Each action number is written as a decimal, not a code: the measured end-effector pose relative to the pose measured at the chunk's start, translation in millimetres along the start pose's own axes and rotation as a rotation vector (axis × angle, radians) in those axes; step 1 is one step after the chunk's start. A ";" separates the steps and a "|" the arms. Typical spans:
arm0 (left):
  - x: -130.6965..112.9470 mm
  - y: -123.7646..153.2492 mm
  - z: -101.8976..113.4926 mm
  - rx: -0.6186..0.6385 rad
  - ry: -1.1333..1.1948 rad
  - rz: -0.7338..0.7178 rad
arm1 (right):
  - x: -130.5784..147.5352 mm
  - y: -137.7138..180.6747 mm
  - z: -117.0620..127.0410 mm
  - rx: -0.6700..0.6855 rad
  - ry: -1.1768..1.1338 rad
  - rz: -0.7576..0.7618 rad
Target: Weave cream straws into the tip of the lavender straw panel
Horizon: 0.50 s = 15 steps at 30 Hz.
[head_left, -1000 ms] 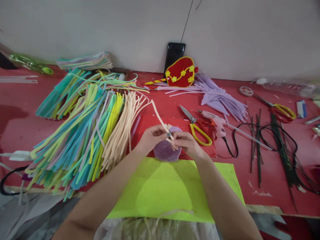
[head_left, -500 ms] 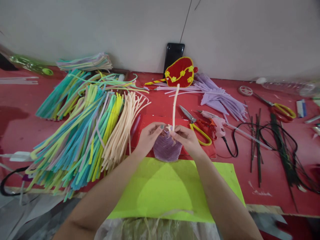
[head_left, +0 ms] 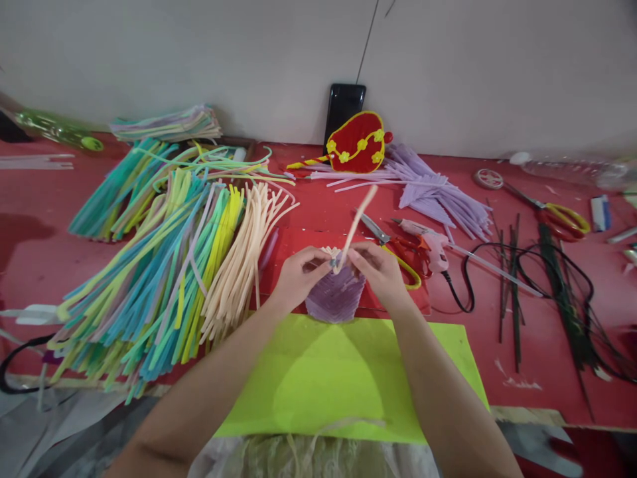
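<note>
Between my hands is a purple piece (head_left: 334,299) made of pipe cleaners laid in close V-shaped rows. A cream pipe cleaner (head_left: 359,219) rises from its top edge, tilted to the right, with a short cream zigzag at its base. My left hand (head_left: 301,275) pinches the purple piece at its upper left, thumb and forefinger together. My right hand (head_left: 374,267) has its fingers closed around the lower part of the cream pipe cleaner. The fingertips hide part of the join.
Left lie bundles of coloured pipe cleaners (head_left: 164,265) and cream ones (head_left: 249,245). Behind are a phone (head_left: 345,106), a red fan-shaped ornament (head_left: 359,143) and purple pipe cleaners (head_left: 442,192). Scissors (head_left: 373,229) and a pink glue gun (head_left: 438,251) lie right. A yellow-green sheet (head_left: 323,378) is in front.
The cream pipe cleaner has gone from nearly upright to leaning right, its free end lower. My right hand has shifted slightly right and up; my left hand stays at the purple piece.
</note>
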<state>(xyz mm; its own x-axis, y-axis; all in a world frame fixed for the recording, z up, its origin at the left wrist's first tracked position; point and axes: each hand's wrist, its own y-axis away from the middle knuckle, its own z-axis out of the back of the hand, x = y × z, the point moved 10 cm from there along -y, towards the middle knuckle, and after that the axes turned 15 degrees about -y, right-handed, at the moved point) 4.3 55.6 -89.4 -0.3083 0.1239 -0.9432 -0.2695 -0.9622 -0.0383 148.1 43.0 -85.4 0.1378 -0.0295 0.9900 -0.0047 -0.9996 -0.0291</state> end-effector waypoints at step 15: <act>27.9 5.2 11.5 -0.256 0.323 0.273 | -16.2 -6.2 11.8 -0.171 -0.288 -0.056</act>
<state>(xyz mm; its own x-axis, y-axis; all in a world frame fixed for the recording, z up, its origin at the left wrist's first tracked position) -16.2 56.7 -112.1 -0.0266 -0.1831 -0.9827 0.0273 -0.9828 0.1824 157.5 49.7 -102.9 0.4168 0.0020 0.9090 -0.1523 -0.9857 0.0720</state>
